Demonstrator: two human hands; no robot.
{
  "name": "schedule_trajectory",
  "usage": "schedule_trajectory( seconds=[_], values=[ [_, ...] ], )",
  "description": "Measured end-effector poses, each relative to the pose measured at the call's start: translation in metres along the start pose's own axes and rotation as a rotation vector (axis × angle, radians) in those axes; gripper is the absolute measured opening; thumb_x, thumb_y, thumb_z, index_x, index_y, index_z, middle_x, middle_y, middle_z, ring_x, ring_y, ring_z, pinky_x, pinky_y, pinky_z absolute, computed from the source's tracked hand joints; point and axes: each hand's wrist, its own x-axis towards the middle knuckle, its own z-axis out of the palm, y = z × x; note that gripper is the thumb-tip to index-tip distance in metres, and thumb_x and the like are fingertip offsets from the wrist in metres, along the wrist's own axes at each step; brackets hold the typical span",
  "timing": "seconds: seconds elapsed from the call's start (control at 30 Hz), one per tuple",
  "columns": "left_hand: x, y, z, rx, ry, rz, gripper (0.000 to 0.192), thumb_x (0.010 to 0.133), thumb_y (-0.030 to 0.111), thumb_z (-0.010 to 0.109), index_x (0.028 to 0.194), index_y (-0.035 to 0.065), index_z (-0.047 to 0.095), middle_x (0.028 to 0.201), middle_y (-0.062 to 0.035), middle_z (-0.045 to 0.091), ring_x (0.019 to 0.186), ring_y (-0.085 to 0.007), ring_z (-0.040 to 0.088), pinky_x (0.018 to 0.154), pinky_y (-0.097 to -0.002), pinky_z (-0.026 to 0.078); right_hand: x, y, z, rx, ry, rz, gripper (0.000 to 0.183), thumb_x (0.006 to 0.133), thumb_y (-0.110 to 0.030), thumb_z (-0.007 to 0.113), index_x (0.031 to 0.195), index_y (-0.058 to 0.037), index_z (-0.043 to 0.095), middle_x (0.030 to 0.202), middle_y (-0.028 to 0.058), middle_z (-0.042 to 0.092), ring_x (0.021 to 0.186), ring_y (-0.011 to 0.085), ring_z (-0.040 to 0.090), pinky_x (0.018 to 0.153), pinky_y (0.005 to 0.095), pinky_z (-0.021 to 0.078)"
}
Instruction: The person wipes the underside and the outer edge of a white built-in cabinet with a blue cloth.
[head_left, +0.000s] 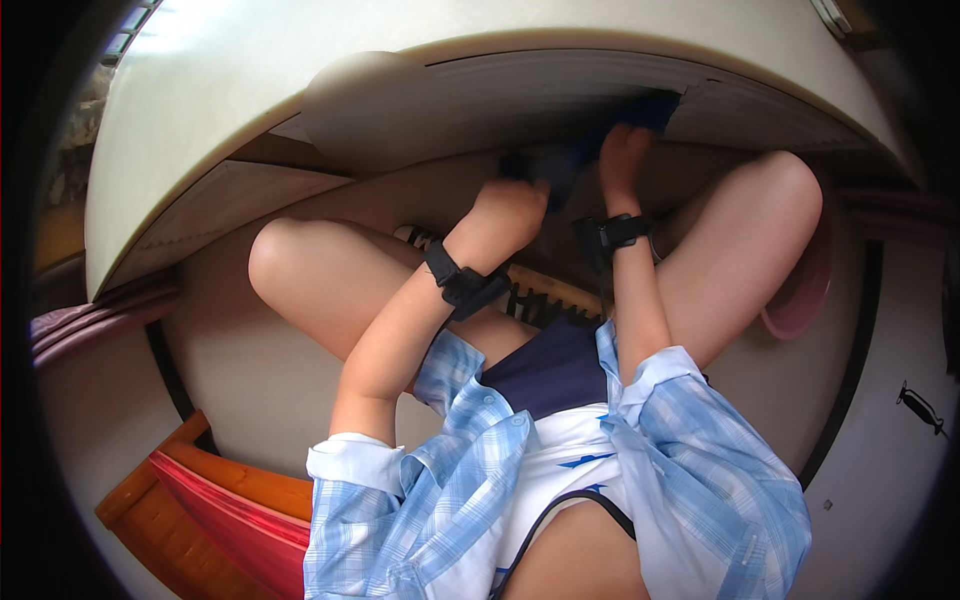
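My left hand (510, 214) is closed in a fist around part of a dark blue cloth (656, 111) in the shade below a pale furniture top. A little farther forward, my right hand (628, 157) grips the same cloth, which stretches up and right past its fingers. The cloth between the hands is blurred and dark, so its shape is hard to make out. Black straps with small devices circle both wrists. My bare knees are spread on either side, with a wooden slatted piece, perhaps a low stool (559, 291), between my thighs.
The pale furniture top (247, 67) curves across in front, with a light panel (247, 199) below it at left. A pink basin (802, 300) stands beside my right leg. An orange wooden frame with red cloth (225, 510) is behind left. A black item (922, 409) lies at far right.
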Motion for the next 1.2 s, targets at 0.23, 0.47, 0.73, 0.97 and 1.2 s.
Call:
schedule_trajectory(
  seconds=[0.23,0.47,0.73,0.97,1.2],
  values=[
    [-0.001,0.003,0.0,0.096,-0.063,0.012,0.018,0.069,0.004,0.051,0.086,0.0002,0.054,0.063,-0.0159,0.059,0.062,-0.0294,0.06,0.059,-0.0371,0.047,-0.005,-0.012,-0.007,-0.128,-0.078,-0.038,0.051,0.075,0.003,0.038,0.125,0.0091,0.032,0.131,0.027,0.03,0.125,0.0358,0.025,0.104,0.0349,0.0172],
    [-0.007,-0.002,0.022,0.161,-0.174,0.009,0.014,0.073,0.009,0.047,0.083,0.0027,0.055,0.065,-0.0143,0.06,0.061,-0.0273,0.061,0.062,-0.0368,0.046,-0.036,-0.037,0.014,-0.147,-0.366,-0.173,0.054,0.073,0.002,0.042,0.126,0.008,0.032,0.132,0.027,0.028,0.125,0.0397,0.022,0.105,0.0401,0.017],
    [-0.004,-0.006,0.019,0.148,-0.239,-0.102,0.018,0.074,0.007,0.048,0.09,0.0027,0.055,0.067,-0.0136,0.06,0.064,-0.0268,0.061,0.058,-0.0367,0.047,-0.009,-0.03,-0.002,-0.337,-0.461,0.297,0.036,0.074,-0.004,0.046,0.105,0.0137,0.048,0.113,0.0338,0.043,0.107,0.0458,0.038,0.094,0.0462,0.0296],
    [0.002,0.004,0.014,0.119,-0.104,-0.007,0.021,0.071,0.005,0.051,0.091,0.001,0.054,0.065,-0.0115,0.059,0.062,-0.0264,0.061,0.056,-0.0357,0.047,0.002,0.004,-0.002,-0.34,0.073,-0.358,0.03,0.074,-0.004,0.047,0.099,0.0121,0.051,0.105,0.033,0.047,0.1,0.0461,0.043,0.089,0.0476,0.0324],
    [-0.001,0.011,0.021,0.23,-0.267,0.1,0.019,0.071,0.009,0.053,0.088,0.0,0.055,0.068,-0.0106,0.061,0.063,-0.0228,0.061,0.057,-0.0325,0.046,-0.023,-0.022,0.005,-0.324,-0.177,-0.227,0.044,0.076,-0.006,0.049,0.117,0.0096,0.041,0.122,0.0293,0.039,0.116,0.0434,0.033,0.1,0.0422,0.0248]
  ],
)
